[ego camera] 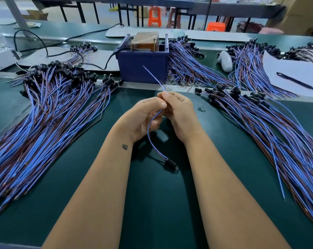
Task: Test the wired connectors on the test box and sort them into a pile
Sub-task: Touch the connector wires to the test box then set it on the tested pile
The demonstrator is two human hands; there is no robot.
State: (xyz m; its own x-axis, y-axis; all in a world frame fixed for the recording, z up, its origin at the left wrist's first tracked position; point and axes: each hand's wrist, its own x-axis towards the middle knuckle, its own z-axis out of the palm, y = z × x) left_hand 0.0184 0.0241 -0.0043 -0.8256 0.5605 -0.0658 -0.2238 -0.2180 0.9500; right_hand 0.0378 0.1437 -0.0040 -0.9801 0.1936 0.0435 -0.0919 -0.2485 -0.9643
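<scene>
Head view shows two bare hands held close together above a dark green table mat (pixel 62 203). Left hand (pixel 143 119) has its fingers curled round a thin blue and brown wire pair (pixel 149 133). Right hand (pixel 179 115) pinches the same wires near the top, fingertips touching the left hand's. One blue wire end sticks up past the fingers toward the blue plastic test box (pixel 143 67). Lower down, the wires hang between the wrists and end in a small black connector (pixel 171 164) that rests on the mat. A big pile of blue and brown wired connectors (pixel 44 123) lies on the left. Another big pile of the same wires (pixel 268 132) lies on the right. A white paper sheet (pixel 286 69) with a dark pen (pixel 295 80) on it sits far right, behind that pile.
</scene>
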